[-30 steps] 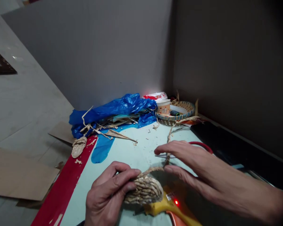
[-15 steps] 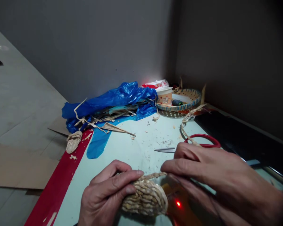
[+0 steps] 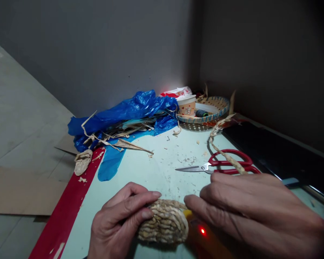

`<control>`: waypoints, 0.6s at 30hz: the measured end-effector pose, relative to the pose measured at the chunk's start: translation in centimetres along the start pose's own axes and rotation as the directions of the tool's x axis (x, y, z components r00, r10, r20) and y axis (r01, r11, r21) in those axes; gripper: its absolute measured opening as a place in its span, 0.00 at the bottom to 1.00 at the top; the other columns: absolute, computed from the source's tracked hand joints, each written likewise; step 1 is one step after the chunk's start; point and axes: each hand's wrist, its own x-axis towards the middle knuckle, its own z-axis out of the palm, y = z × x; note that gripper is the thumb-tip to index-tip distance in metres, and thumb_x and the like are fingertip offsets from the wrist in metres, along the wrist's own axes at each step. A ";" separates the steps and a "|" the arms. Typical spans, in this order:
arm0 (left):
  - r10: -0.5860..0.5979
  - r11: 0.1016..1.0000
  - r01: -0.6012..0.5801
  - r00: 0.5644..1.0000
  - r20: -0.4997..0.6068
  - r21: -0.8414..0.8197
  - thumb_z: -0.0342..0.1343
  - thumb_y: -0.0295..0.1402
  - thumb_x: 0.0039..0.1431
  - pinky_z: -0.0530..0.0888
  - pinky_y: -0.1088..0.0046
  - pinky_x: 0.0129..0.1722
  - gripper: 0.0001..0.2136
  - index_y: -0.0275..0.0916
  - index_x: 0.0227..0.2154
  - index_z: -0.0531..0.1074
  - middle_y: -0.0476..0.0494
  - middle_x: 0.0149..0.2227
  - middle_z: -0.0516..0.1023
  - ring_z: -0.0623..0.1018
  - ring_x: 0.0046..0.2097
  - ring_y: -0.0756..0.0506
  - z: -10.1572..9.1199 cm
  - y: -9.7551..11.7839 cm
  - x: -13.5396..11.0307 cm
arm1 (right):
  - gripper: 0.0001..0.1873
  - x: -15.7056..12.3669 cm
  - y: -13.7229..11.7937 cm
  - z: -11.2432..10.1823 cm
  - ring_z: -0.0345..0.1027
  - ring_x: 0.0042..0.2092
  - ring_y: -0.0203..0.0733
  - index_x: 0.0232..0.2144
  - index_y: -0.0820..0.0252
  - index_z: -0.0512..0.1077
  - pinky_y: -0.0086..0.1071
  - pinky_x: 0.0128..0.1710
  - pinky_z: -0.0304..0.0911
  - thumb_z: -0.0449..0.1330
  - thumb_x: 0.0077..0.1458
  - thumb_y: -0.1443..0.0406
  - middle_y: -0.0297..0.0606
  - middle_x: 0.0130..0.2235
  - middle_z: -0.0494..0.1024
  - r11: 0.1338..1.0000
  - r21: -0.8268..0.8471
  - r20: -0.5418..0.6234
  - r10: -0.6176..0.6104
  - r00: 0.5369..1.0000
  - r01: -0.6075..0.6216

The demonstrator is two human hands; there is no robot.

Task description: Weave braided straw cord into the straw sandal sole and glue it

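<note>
My left hand (image 3: 121, 225) is closed round a small woven straw piece (image 3: 164, 225) near the table's front edge, thumb and fingers pressed on its left side. My right hand (image 3: 248, 212) is to its right, fingers curled; a twisted straw cord (image 3: 225, 154) runs out from under the fingers toward the far basket. Its fingertips touch the right side of the woven piece. A yellow-orange tool with a red light (image 3: 202, 231) lies partly under my right hand.
Red-handled scissors (image 3: 224, 164) lie open just beyond my right hand. A blue plastic bag with straw strips (image 3: 124, 120) lies at the back left, and a woven basket (image 3: 213, 109) with a paper cup (image 3: 187, 105) at the back. Another small woven piece (image 3: 82, 162) lies at the left edge.
My right hand has drawn back toward me and closed over the straw cord, uncovering the scissors. My left hand has kept its hold on the woven piece.
</note>
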 end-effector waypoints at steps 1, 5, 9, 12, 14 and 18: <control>0.001 1.000 -0.001 1.000 0.005 0.002 0.64 0.26 0.60 0.78 0.86 0.35 0.15 0.58 0.42 0.84 0.52 0.35 0.83 0.83 0.36 0.51 0.0 0.0 0.0 | 0.11 0.0 -0.1 0.1 0.56 0.27 0.34 0.29 0.59 0.66 0.34 0.27 0.44 0.54 0.64 0.75 0.29 0.27 0.63 1.000 0.007 -0.022 -0.006 1.000 0.006; -0.028 1.000 0.028 1.000 0.002 -0.010 0.64 0.27 0.60 0.78 0.85 0.33 0.14 0.57 0.41 0.85 0.51 0.36 0.82 0.83 0.36 0.50 0.0 0.0 -0.1 | 0.12 -0.3 -0.5 0.4 0.52 0.27 0.34 0.31 0.59 0.67 0.37 0.27 0.42 0.53 0.66 0.76 0.29 0.26 0.61 0.998 0.026 0.015 0.054 0.998 -0.055; -0.052 0.998 0.052 0.999 0.008 -0.029 0.64 0.26 0.59 0.77 0.85 0.33 0.14 0.57 0.40 0.85 0.51 0.35 0.81 0.82 0.36 0.51 0.0 -0.1 -0.2 | 0.15 -0.5 -0.4 0.2 0.51 0.26 0.34 0.27 0.59 0.61 0.36 0.26 0.45 0.54 0.68 0.73 0.28 0.26 0.59 0.990 0.064 0.043 0.126 0.991 -0.128; -0.060 0.998 0.060 0.998 -0.012 -0.026 0.63 0.25 0.59 0.77 0.85 0.34 0.16 0.58 0.40 0.85 0.52 0.36 0.81 0.82 0.37 0.51 0.0 -0.1 -0.3 | 0.14 -0.4 0.0 -0.1 0.53 0.27 0.33 0.29 0.58 0.63 0.33 0.26 0.48 0.51 0.71 0.72 0.27 0.27 0.61 0.992 0.065 0.153 0.099 0.983 -0.110; -0.091 0.996 0.090 0.995 -0.031 -0.015 0.62 0.23 0.59 0.77 0.85 0.35 0.17 0.58 0.39 0.85 0.52 0.35 0.81 0.82 0.37 0.51 0.2 0.0 -0.4 | 0.15 -0.2 0.2 -0.3 0.55 0.27 0.32 0.30 0.58 0.63 0.31 0.27 0.51 0.49 0.71 0.72 0.27 0.27 0.62 0.993 0.066 0.200 0.080 0.977 -0.095; -0.172 0.985 0.169 0.976 -0.135 -0.035 0.62 0.25 0.56 0.76 0.84 0.33 0.14 0.56 0.34 0.86 0.51 0.34 0.81 0.80 0.36 0.50 1.0 0.5 -0.3 | 0.17 0.2 0.3 -0.3 0.55 0.26 0.32 0.27 0.58 0.61 0.31 0.27 0.51 0.48 0.70 0.73 0.27 0.26 0.62 0.997 0.002 0.193 0.071 0.979 -0.073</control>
